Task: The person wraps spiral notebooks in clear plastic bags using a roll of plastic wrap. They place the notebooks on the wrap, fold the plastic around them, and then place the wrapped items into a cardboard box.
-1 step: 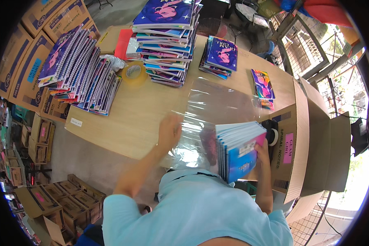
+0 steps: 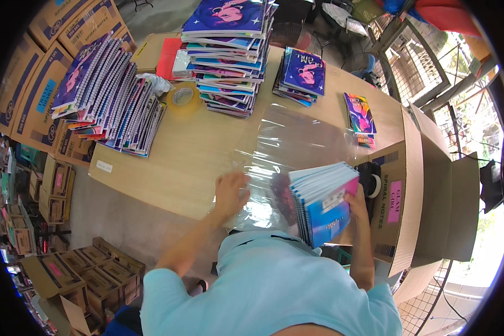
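Observation:
My right hand (image 2: 357, 205) grips a bundle of spiral notebooks (image 2: 326, 217) by its right side. Their blue and pink cover faces me, and the black coils run down the left edge. Beneath the bundle, a sheet of clear plastic film (image 2: 299, 131) lies on the table, glossy with reflections. My left hand (image 2: 231, 193) is at the film's left edge with its fingers apart and nothing visible in it. Whether its fingertips touch the film, I cannot tell.
The wooden table (image 2: 168, 168) carries a tall notebook stack (image 2: 224, 73), a leaning one (image 2: 109, 98), a smaller pile (image 2: 302, 73) and a few notebooks (image 2: 361, 115). A tape roll (image 2: 182, 96) lies at the back. An open carton (image 2: 397, 196) stands right; a black tape dispenser (image 2: 368, 178) is beside it.
The notebook bundle and my right hand have shifted slightly left. My left hand has moved a little lower, and its fingers show more spread.

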`<state>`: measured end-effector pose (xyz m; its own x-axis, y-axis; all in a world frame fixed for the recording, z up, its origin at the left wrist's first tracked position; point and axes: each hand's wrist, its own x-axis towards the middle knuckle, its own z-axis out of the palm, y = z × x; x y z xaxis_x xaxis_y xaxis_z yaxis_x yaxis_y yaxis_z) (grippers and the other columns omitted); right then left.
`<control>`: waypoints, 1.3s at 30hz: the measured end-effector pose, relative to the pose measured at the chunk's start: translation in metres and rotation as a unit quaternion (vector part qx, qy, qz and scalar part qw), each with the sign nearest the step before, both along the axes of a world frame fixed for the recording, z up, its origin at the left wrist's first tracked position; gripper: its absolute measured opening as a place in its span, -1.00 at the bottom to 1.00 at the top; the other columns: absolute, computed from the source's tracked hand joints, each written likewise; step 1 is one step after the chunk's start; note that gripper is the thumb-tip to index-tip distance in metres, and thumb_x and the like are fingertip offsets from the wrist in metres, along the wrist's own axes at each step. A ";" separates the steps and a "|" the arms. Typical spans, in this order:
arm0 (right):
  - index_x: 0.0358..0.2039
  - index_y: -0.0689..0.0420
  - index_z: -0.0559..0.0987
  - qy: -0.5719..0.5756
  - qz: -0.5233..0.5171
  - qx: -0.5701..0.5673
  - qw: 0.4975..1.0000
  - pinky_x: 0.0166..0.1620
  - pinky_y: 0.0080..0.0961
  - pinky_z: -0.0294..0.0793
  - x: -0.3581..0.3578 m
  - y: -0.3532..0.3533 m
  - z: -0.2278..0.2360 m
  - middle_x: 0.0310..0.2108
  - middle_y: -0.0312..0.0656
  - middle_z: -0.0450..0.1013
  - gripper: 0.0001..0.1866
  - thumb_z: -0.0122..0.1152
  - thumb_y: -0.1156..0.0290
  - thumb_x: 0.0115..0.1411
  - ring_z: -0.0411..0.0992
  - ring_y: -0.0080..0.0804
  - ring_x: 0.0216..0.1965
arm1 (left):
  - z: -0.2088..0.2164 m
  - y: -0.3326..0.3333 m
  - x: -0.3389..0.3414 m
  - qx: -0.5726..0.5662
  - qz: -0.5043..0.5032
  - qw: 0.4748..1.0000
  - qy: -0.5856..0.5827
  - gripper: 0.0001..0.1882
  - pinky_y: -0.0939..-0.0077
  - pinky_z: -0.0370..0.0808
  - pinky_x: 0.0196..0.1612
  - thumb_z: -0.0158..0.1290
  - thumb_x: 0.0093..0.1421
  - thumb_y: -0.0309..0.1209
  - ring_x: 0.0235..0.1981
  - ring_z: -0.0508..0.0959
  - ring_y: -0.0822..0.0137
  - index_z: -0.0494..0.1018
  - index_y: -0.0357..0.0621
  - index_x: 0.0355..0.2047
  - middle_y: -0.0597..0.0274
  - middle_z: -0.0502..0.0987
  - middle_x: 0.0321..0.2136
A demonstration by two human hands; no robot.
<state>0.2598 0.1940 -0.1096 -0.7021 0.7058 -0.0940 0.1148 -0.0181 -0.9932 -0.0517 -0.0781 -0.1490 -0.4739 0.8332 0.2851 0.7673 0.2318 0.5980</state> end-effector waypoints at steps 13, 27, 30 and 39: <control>-0.09 0.25 0.58 -0.309 0.372 0.077 0.872 -0.07 -0.38 0.44 -0.175 -0.001 0.003 -0.23 -0.03 0.58 -0.32 0.48 0.08 -0.18 0.52 -0.25 -0.19 | -0.025 -0.068 0.041 -0.172 -0.010 0.985 0.007 -0.13 -0.54 -0.13 0.19 0.21 -0.03 0.02 0.33 0.10 0.11 0.21 0.00 0.26 0.27 0.13 0.30; -0.18 0.26 0.62 -0.406 0.353 0.197 0.820 -0.13 -0.23 0.45 -0.179 -0.001 -0.030 -0.29 0.10 0.56 -0.22 0.41 -0.19 -0.24 0.53 -0.03 -0.24 | -0.027 -0.071 0.044 -0.150 0.003 0.988 0.032 -0.17 -0.55 -0.06 0.15 0.20 -0.04 0.00 0.30 0.15 0.09 0.24 0.00 0.23 0.23 0.15 0.28; -0.16 0.24 0.62 -0.401 0.358 0.198 0.820 -0.11 -0.21 0.46 -0.180 -0.004 -0.027 -0.27 0.13 0.56 -0.19 0.41 -0.21 -0.26 0.52 0.02 -0.22 | -0.025 -0.076 0.049 -0.093 -0.025 0.995 0.031 -0.28 -0.37 0.06 0.17 0.21 -0.01 -0.06 0.23 0.23 0.04 0.32 -0.04 0.15 0.17 0.24 0.21; -0.14 0.24 0.63 -0.406 0.355 0.283 0.793 -0.07 -0.15 0.48 -0.175 -0.016 -0.010 -0.24 0.17 0.55 -0.07 0.30 -0.40 -0.27 0.53 0.07 -0.19 | -0.033 -0.119 0.091 -0.087 -0.262 0.961 0.015 -0.39 -0.10 0.20 0.19 0.32 -0.12 -0.15 0.15 0.29 0.03 0.43 0.06 -0.02 0.16 0.32 0.11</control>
